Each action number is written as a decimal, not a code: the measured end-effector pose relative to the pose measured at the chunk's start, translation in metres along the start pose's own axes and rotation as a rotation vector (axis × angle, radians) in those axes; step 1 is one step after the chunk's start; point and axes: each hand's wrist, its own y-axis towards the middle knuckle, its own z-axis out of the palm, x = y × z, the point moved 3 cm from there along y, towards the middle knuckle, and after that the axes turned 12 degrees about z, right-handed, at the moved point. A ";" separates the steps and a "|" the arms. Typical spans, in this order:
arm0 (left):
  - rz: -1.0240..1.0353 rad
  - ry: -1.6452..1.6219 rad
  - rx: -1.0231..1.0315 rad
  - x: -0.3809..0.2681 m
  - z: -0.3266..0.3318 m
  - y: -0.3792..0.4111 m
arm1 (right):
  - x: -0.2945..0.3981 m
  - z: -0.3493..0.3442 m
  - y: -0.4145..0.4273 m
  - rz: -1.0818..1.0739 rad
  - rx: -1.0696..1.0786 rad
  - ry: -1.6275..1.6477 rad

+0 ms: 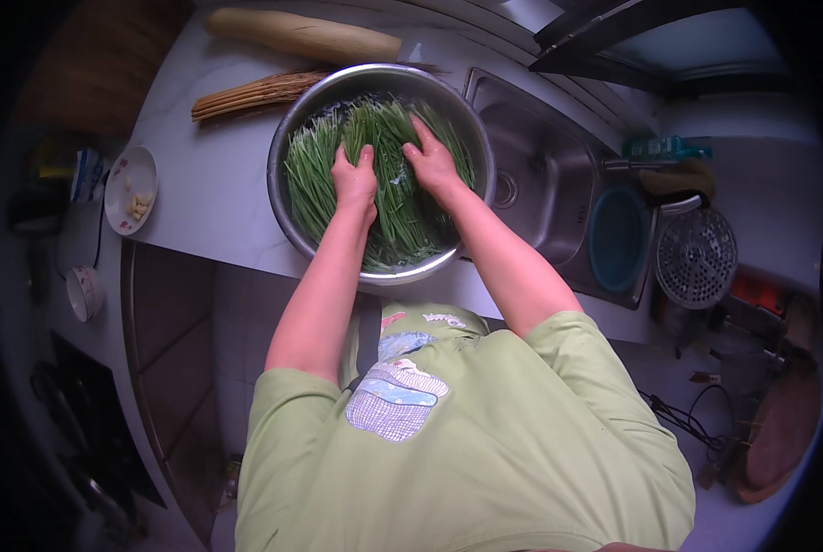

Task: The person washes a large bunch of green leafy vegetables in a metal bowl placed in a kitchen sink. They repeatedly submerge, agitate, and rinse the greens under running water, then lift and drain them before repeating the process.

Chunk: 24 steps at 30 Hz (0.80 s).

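Observation:
A large stainless steel basin (278, 200) holds a mass of long green garlic chives (397, 207) in water. My left hand (355, 181) is sunk among the stalks on the left side of a middle bunch, its thumb and a finger showing above them. Opposite it, my right hand (433, 162) grips the bunch from the right, thumb on top. The other fingers of both hands are hidden under the greens. More stalks lie along the basin's left and right sides.
Right of the basin is a steel sink (542, 152) with a teal bowl (618, 238) at its far side. Behind lie a whisk-like straw brush (259, 95) and a thick wooden log (301, 34). A plate (123, 183) with garlic cloves (139, 204) stands left.

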 end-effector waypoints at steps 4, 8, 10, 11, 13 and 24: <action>-0.104 -0.512 0.025 -0.011 -0.010 -0.011 | 0.015 -0.018 -0.019 -0.049 0.020 0.309; -0.053 -0.467 0.064 -0.031 -0.014 -0.023 | 0.037 -0.030 -0.034 0.002 -0.025 0.357; 0.019 -0.363 0.160 -0.036 -0.010 -0.026 | 0.033 -0.028 -0.028 -0.087 -0.033 0.252; -0.018 -0.402 0.138 -0.038 -0.004 -0.026 | 0.032 -0.024 -0.026 -0.147 -0.053 0.106; -0.094 -0.472 0.086 -0.050 0.011 -0.031 | 0.036 -0.007 -0.027 -0.203 -0.079 -0.116; -0.116 0.246 -0.001 -0.010 0.016 -0.003 | 0.030 0.023 -0.027 0.183 0.158 -0.466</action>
